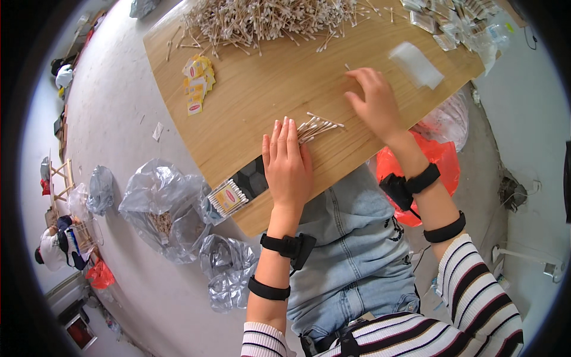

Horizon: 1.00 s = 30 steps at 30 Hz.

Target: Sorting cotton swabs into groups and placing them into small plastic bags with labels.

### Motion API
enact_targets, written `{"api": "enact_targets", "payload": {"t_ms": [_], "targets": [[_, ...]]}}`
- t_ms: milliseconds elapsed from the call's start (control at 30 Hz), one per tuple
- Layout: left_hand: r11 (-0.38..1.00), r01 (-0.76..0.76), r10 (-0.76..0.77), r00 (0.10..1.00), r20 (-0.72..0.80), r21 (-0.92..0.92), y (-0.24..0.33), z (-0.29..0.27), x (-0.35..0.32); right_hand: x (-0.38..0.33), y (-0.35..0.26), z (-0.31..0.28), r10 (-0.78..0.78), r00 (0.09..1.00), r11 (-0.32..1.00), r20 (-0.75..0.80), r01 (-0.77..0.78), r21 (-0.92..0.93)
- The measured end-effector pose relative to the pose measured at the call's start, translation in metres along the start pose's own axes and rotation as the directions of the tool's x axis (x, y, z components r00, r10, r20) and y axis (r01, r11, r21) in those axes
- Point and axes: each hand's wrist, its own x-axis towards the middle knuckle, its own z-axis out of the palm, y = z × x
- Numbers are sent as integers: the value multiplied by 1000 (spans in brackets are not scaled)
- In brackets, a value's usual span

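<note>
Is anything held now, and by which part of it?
Right hand: nothing visible. Left hand: palm-down at the cotton swabs; any hold beneath cannot be told.

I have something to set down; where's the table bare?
The table is mostly bare between the yellow cards and left hand; a smaller bare patch separates the right hand from the white sheets. Crowded: the far side, with swab heap and packets.

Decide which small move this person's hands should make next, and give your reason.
Probably the right hand should come in and even up the small cluster of swabs by the left hand. Those swabs fan out at uneven angles, whereas the ones in the pack with the yellow card lie side by side, and the right hand looks empty.
</note>
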Motion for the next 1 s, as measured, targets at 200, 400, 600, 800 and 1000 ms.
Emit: {"api": "enact_targets", "payload": {"t_ms": [200, 400, 600, 800, 1000], "targets": [[999, -41, 41, 999, 16, -18, 1, -2, 0, 8, 18, -3, 98, 967, 992, 235, -114, 57], [997, -50, 50, 999, 8, -61, 0, -2, 0, -2, -10, -6, -95, 887, 966, 452, -28, 258], [996, -68, 68, 998, 4, -51, -3, -2, 0, 3, -13, -3, -82, 936, 993, 342, 48, 106], [997, -72, 73, 997, 7, -39, -2, 0, 0, 4, -20, 4, -79, 939, 995, 335, 54, 84], [998, -65, 66, 998, 18, -6, -2, 0, -1, 16, -29, 34, -205, 872, 933, 444, 37, 358]]}}
